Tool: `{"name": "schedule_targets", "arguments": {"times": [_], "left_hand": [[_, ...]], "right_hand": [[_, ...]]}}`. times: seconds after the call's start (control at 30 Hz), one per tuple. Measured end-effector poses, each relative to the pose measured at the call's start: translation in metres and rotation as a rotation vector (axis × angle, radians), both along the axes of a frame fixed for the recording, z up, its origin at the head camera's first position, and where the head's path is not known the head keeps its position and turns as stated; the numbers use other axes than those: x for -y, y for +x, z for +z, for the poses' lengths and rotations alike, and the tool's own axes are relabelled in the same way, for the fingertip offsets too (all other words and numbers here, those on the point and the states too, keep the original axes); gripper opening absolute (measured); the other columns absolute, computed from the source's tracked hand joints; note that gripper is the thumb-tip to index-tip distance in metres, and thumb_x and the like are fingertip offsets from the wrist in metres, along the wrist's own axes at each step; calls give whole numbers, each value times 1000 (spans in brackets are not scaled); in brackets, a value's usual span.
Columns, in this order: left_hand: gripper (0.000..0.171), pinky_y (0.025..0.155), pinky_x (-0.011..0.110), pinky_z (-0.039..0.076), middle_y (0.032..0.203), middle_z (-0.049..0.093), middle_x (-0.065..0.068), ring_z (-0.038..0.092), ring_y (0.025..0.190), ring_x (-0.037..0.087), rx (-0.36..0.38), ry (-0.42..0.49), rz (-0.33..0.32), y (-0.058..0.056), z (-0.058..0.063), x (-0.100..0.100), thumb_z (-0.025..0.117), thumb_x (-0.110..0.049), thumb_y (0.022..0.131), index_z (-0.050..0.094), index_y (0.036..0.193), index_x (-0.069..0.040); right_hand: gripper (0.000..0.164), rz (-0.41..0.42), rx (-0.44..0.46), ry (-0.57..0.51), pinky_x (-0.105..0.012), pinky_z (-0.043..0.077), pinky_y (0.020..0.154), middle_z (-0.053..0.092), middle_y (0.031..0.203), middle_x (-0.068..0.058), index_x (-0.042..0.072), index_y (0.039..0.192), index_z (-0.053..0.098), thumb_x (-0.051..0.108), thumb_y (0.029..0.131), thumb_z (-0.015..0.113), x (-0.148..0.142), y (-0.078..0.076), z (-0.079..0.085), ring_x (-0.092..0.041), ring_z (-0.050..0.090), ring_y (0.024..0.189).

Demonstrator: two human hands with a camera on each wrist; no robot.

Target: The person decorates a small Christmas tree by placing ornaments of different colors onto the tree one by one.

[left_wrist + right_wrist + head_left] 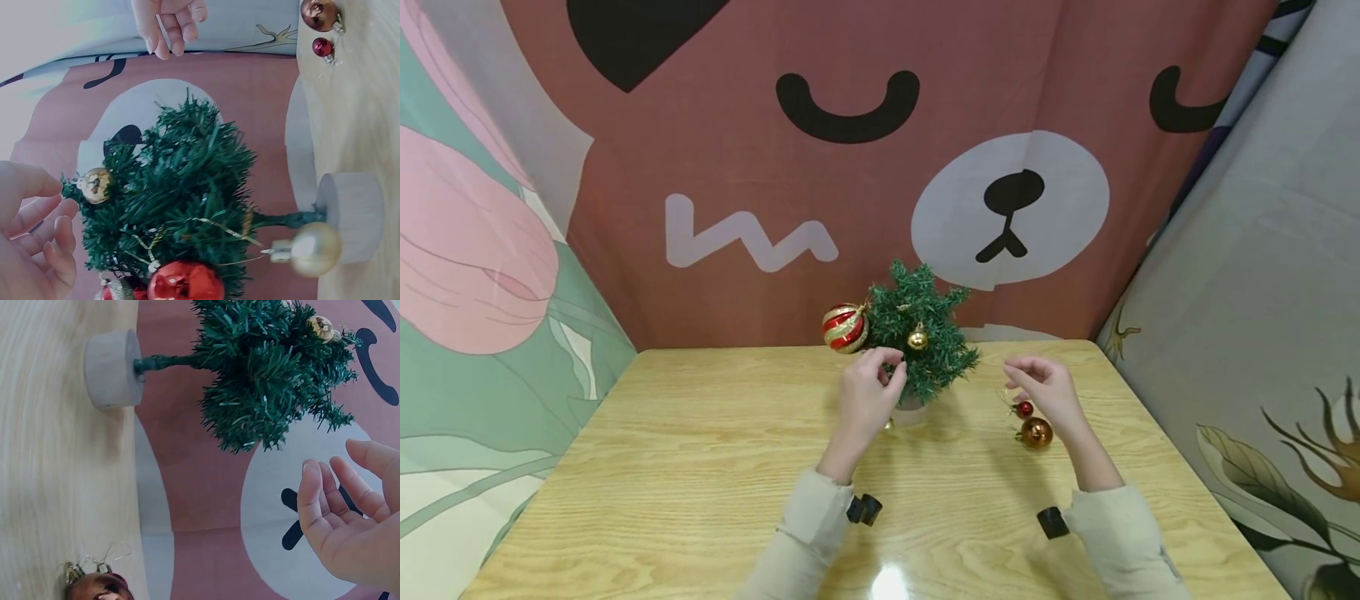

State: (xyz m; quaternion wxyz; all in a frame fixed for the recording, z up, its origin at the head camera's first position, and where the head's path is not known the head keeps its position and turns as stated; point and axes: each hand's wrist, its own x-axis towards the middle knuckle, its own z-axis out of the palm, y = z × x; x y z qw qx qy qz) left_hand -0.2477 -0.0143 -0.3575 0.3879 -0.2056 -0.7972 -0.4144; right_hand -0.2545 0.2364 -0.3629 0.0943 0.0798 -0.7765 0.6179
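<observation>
A small green Christmas tree (pixel 925 325) stands on a pale round base (pixel 356 215). A small gold ball (pixel 97 185) hangs near its top, a red-and-gold striped ball (pixel 846 327) at its left. The left wrist view also shows a shiny red ball (pixel 186 282) and a matte gold ball (pixel 315 249) hanging lower on a gold string. My left hand (pixel 868 392) is beside the tree's front left, fingers loosely bent, thumb and forefinger close together, nothing visible between them. My right hand (pixel 356 519) hovers right of the tree, fingers relaxed and holding nothing.
Below my right hand, a small red ball (pixel 1023 409) and a larger copper ball (pixel 1036 433) lie on the wooden table (pixel 700 467). Behind the table hangs a brown curtain (pixel 730 167) with a bear print, and floral fabric (pixel 1285 275) flanks the right side.
</observation>
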Motion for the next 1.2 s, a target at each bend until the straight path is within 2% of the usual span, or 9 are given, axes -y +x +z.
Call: {"name": "schedule_targets", "arguments": {"times": [0.17, 0.3, 0.4, 0.57, 0.7, 0.9, 1.03, 1.1, 1.2], "left_hand": [[3, 43, 18, 34, 68, 61, 3, 43, 47, 8, -10, -8, 1, 1, -11, -3, 67, -3, 75, 66, 78, -2], [2, 42, 16, 33, 66, 60, 1, 42, 46, 5, 3, -27, 5, 3, -18, -3, 67, -4, 74, 66, 76, -4], [2, 41, 14, 33, 66, 61, 1, 42, 44, 4, 6, -60, 18, 4, -22, -3, 68, -6, 74, 67, 74, -4], [4, 43, 13, 37, 73, 66, 4, 49, 45, 5, 15, -133, 40, 5, -29, -4, 71, -9, 73, 71, 75, -5], [9, 43, 13, 38, 76, 67, 4, 52, 46, 5, 46, -155, 44, 5, -33, -6, 73, -11, 72, 72, 79, -6], [14, 42, 13, 35, 78, 68, 5, 51, 45, 5, 65, -164, 46, 4, -35, -8, 75, -13, 71, 72, 83, -6], [15, 40, 13, 34, 78, 68, 4, 48, 43, 4, 60, -187, 56, 3, -37, -11, 75, -14, 71, 73, 84, -7], [15, 39, 14, 34, 78, 68, 4, 47, 42, 4, 60, -201, 64, 3, -37, -12, 75, -15, 72, 73, 85, -7], [17, 40, 16, 35, 77, 68, 3, 49, 43, 6, 64, -223, 82, 4, -38, -14, 75, -16, 71, 72, 86, -7]], "right_hand": [[30, 10, -52, -1, -30, 51, 53, 61, 87, -5, -12, 97, 59, 17, 86, 60, -13, -9, -22, -14, 60, 68], [25, 14, -44, -54, -33, 52, 52, 62, 89, -8, -1, 96, 64, 21, 85, 63, -40, -37, -69, -18, 61, 70], [22, 35, -28, -106, -34, 52, 52, 63, 87, -10, -1, 99, 65, 17, 85, 63, -54, -50, -93, -21, 61, 71], [22, 93, -58, -148, -29, 51, 52, 63, 83, -11, -4, 96, 65, 15, 85, 61, -55, -37, -89, -21, 61, 70], [36, 31, -25, -73, -31, 52, 55, 62, 83, -13, -5, 93, 64, 29, 81, 66, -48, -20, -77, -22, 59, 70], [23, 37, -26, -104, -26, 51, 53, 63, 83, -2, 1, 90, 66, 23, 81, 66, -51, -7, -74, -11, 59, 72], [27, -60, 29, 5, -27, 52, 57, 62, 84, -2, -9, 94, 62, 16, 83, 63, -47, 5, -65, -8, 58, 73], [32, -140, 90, 118, -28, 51, 61, 62, 88, -8, -13, 99, 58, 15, 85, 62, -45, 9, -61, -10, 58, 76], [37, -201, 174, 216, -33, 47, 75, 57, 105, -22, -15, 110, 52, 13, 86, 59, -45, 12, -59, -22, 54, 91]]}}
